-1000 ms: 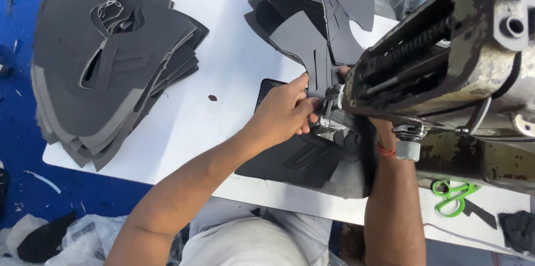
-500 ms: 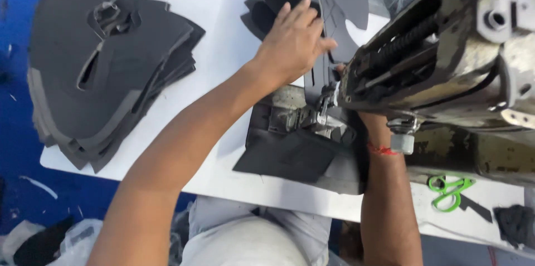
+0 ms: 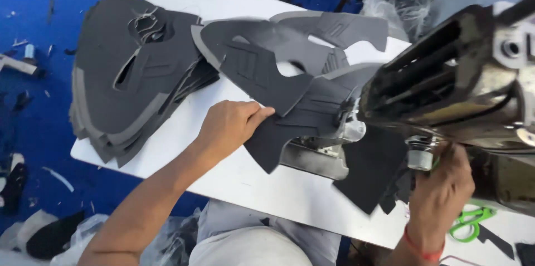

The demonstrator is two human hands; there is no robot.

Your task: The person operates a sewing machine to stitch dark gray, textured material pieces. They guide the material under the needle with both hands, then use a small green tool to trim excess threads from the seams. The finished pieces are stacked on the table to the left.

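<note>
A dark grey cut piece [image 3: 262, 71] is pinched at its lower edge by the left hand [image 3: 228, 127] — fingers closed on it — over bare white table [image 3: 234, 171]. The right hand [image 3: 440, 193] is curled beneath the sewing machine [image 3: 457, 88]; its grip cannot be told. A stack of pieces [image 3: 134, 76] lies well left.

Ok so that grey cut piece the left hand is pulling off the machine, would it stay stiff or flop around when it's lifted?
Probably floppy but not limp: the grey cut piece is a thin flat sheet, pinched at one edge by the left hand, with its far end lying over the table. Likely light, since a fingertip pinch moves it. The cut-out holes and narrow tabs could snag on the sewing machine.
</note>
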